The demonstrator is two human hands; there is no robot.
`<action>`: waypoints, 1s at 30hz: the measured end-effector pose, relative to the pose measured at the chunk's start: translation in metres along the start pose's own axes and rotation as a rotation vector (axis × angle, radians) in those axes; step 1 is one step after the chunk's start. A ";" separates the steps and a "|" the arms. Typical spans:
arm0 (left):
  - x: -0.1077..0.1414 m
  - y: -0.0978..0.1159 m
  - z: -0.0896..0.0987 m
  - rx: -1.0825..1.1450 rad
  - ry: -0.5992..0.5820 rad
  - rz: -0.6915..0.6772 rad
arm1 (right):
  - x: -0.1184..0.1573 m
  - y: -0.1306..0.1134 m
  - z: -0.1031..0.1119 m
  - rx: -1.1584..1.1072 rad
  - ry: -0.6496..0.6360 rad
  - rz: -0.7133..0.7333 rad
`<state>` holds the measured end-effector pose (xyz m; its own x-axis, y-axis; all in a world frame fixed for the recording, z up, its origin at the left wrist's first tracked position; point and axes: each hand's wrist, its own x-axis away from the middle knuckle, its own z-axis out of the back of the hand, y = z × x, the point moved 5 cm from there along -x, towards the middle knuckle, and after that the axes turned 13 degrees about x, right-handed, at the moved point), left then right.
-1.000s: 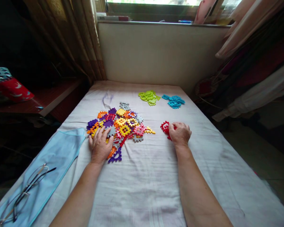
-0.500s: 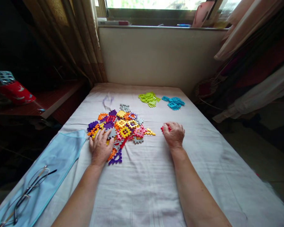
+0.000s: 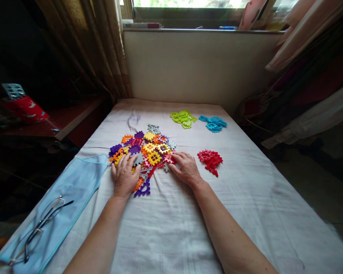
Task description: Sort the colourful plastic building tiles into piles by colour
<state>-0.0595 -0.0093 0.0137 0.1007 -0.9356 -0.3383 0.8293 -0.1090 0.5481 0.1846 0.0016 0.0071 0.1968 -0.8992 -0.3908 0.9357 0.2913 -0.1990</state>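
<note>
Two hands (image 3: 125,178) (image 3: 186,169), one mixed-piece pile (image 3: 134,149), three one-colour piles (image 3: 183,118) (image 3: 214,124) (image 3: 213,161) — one cloth (image 3: 87,177); eyeglasses (image 3: 53,211), one pair

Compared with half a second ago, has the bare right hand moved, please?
Yes: the bare right hand moved left, from the red toothed plastic pieces to the multicoloured pile.

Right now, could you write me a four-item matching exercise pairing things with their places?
1. Green pile
2. Red pile
3. Glasses
4. Left hand

A. On the light-blue cloth
B. On the multicoloured pile
C. Beside the blue pile
D. Just right of the right hand

Pairs: 1-C, 2-D, 3-A, 4-B
</note>
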 end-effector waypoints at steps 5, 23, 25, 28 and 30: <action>0.000 0.001 0.000 -0.017 -0.018 0.005 | -0.001 0.002 0.002 -0.021 0.030 -0.047; -0.001 0.001 0.001 0.007 -0.022 0.009 | 0.016 0.098 0.040 0.279 0.230 -0.623; -0.001 0.001 0.001 0.009 -0.014 0.009 | 0.018 0.103 0.040 0.286 0.229 -0.650; -0.001 0.000 0.000 0.005 -0.008 0.007 | 0.020 0.105 0.037 0.291 0.217 -0.672; -0.001 0.000 0.000 0.001 -0.012 0.006 | 0.020 0.105 0.036 0.294 0.206 -0.679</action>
<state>-0.0597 -0.0087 0.0136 0.0986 -0.9402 -0.3260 0.8282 -0.1041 0.5507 0.2975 0.0026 0.0113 -0.4808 -0.7621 -0.4336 0.8766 -0.4284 -0.2190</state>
